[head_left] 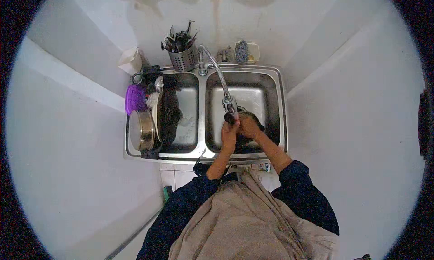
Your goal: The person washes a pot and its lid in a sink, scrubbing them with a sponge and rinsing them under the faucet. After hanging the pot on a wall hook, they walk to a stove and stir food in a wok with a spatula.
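Here, left hand (229, 132), right hand (248, 125), dark item (253, 142) mostly hidden

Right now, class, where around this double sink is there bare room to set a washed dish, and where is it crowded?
Bare: the left basin floor, bordered by the divider and the stacked dishes. Crowded: the left ledge with pot and purple lid, the back rim by the cutlery holder, and the right basin, where both hands work under the sprayer.

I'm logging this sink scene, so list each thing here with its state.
Left hand: closed around a dark item under the faucet head.
Right hand: gripping the same dark item.
Faucet hose: pulled out over the right basin.
Left basin: wet, no dishes inside.
Cutlery holder: upright, full.
Metal pot: tipped on its side.
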### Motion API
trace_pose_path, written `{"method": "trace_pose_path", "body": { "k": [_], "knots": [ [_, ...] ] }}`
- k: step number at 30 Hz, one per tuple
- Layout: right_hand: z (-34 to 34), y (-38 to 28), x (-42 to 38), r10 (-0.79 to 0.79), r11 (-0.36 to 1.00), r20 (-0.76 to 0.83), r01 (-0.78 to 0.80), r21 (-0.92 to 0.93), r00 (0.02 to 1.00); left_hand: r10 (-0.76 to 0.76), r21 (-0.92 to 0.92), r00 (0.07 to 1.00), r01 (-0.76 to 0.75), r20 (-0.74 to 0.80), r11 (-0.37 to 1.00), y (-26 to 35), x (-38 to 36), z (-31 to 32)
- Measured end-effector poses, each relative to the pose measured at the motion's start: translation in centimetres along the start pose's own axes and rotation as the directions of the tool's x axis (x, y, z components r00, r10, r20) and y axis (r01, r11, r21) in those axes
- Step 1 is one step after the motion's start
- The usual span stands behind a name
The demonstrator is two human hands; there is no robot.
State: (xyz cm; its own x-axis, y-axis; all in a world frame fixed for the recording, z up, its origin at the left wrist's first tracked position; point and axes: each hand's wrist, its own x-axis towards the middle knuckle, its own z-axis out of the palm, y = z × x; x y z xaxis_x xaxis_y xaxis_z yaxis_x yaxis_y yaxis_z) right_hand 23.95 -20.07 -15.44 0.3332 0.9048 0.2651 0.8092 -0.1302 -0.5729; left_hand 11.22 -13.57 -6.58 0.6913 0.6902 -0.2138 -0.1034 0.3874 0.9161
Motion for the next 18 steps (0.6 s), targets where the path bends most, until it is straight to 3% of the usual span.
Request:
{"method": "trace_pose_path", "body": {
  "k": [3, 4, 7, 8, 11, 14, 15, 17, 18],
  "knots": [
    [1.8, -2.2, -0.8, 0.32, 0.935, 0.21, -0.271, -0.23, 0.924, -0.08, -0.098, 0.993, 0.071, -0.086, 0.993, 1.6, -0.4, -0.3],
    [1.0, -3.6, -0.5, 0.265, 0.964, 0.196, -0.259, -0.058, 0.944, 0.016, 0.046, 0.987, -0.009, -0.158, 0.999, 3.0, -0.9, 0.2],
    [-1.4, -10.0, 0.3, 0.198, 0.948, -0.178, -0.142, 0.286, 0.964, -0.116, 0.024, 0.975, 0.123, -0.192, 0.992, 1.3, 0.3, -1.7],
    [1.9, -7.9, -0.8, 0.291, 0.928, -0.17, -0.234, 0.29, 0.942, -0.123, 0.035, 0.944, 0.14, -0.307, 0.989, -0.8, 1.3, -2.3],
    [1.6, -8.5, -0.8, 0.293, 0.9, -0.119, -0.232, 0.369, 0.949, 0.021, 0.13, 0.991, -0.004, -0.132, 0.992, 3.8, -1.6, -1.6],
    [-1.9, -12.0, 1.0, 0.334, 0.925, 0.257, -0.368, 0.095, 0.907, -0.06, -0.046, 0.97, 0.051, -0.234, 0.998, 4.0, -2.4, -3.2],
    [-2.5, -12.7, 1.7, 0.268, 0.946, 0.272, -0.305, 0.106, 0.924, -0.112, -0.036, 0.96, 0.107, -0.258, 0.994, 5.0, -2.7, -3.9],
    [-3.0, -13.5, 2.9, 0.125, 0.977, 0.294, -0.169, 0.129, 0.947, -0.061, -0.185, 0.97, 0.017, -0.235, 0.983, 5.6, -2.9, -4.9],
    [-1.5, -12.7, 2.8, 0.139, 0.988, 0.318, -0.152, 0.017, 0.938, -0.104, -0.252, 0.967, 0.043, -0.232, 0.967, 6.3, -3.2, -5.3]
  ]
}}
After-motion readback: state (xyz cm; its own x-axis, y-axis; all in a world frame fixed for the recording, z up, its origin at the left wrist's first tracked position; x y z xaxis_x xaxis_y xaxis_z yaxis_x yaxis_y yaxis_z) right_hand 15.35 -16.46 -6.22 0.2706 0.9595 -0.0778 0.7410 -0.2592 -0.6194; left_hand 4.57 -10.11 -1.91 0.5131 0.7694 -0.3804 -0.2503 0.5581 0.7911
